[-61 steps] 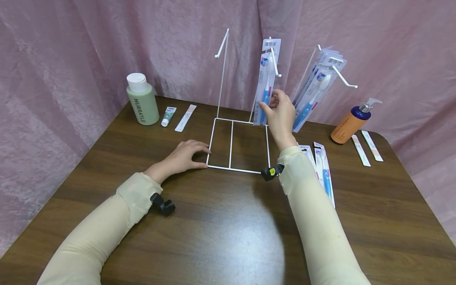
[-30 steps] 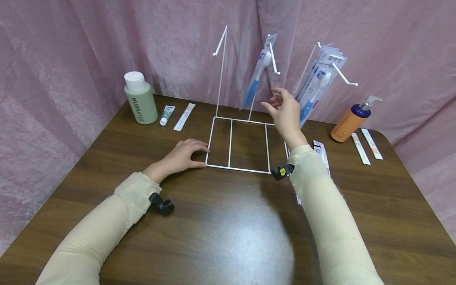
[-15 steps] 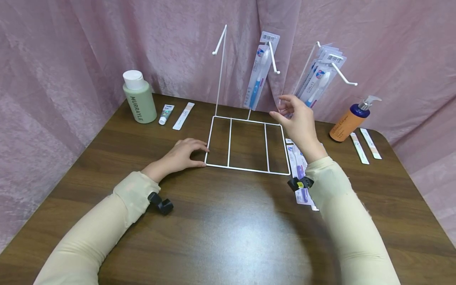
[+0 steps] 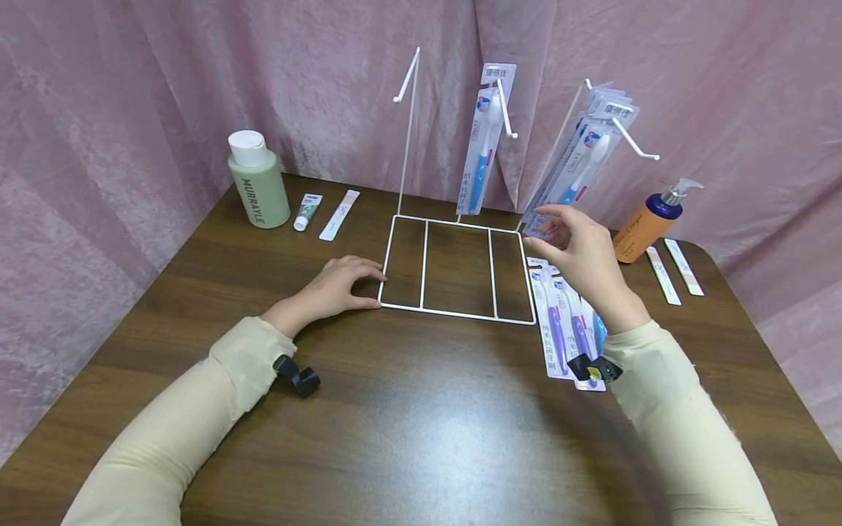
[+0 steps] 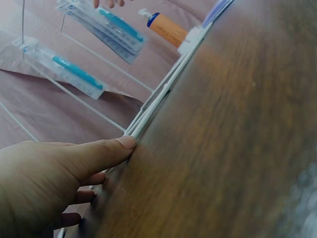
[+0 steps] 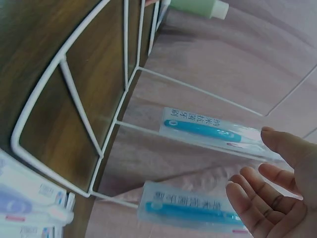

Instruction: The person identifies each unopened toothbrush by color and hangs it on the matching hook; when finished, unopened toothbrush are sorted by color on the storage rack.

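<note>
Has drawn the right hand, relaxed and holding nothing, away from the blue toothbrush pack on the middle hook, down near purple toothbrush packs; seemingly leaves that one hung. Touches the white wire rack with a relaxed left hand.

White wire rack upright. Blue toothbrush pack hanging from rack's middle hook; several blue packs bunched on rack's right hook; two purple packs lying right of rack.
</note>
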Tool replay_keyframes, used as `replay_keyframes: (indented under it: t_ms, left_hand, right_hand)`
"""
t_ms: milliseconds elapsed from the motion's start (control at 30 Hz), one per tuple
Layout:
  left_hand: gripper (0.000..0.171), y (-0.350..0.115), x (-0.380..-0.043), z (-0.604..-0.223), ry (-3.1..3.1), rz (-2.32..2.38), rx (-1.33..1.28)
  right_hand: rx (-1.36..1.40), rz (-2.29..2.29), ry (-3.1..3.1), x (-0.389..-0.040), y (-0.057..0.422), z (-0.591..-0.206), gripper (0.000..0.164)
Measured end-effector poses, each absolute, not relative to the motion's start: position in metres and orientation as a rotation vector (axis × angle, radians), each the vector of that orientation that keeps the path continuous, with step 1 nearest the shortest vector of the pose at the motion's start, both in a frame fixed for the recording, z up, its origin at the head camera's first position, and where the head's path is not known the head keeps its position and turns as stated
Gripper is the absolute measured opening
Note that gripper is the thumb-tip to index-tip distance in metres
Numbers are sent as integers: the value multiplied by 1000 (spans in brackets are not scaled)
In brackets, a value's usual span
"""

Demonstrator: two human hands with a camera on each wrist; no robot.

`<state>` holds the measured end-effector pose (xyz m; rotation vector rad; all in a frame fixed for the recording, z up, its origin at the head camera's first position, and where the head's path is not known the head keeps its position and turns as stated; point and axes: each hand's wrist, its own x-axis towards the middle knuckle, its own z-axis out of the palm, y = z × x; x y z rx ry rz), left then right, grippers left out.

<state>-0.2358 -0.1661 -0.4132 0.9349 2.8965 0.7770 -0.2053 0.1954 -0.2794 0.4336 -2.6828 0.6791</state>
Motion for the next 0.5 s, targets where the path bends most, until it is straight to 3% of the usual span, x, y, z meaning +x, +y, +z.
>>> replay_keyframes:
  t_ms: [500]
  left_hand:
    - [47, -167, -236, -414, 2899, 779, 941]
  right_hand:
    - [381, 629, -2761, -175, 237, -286, 47]
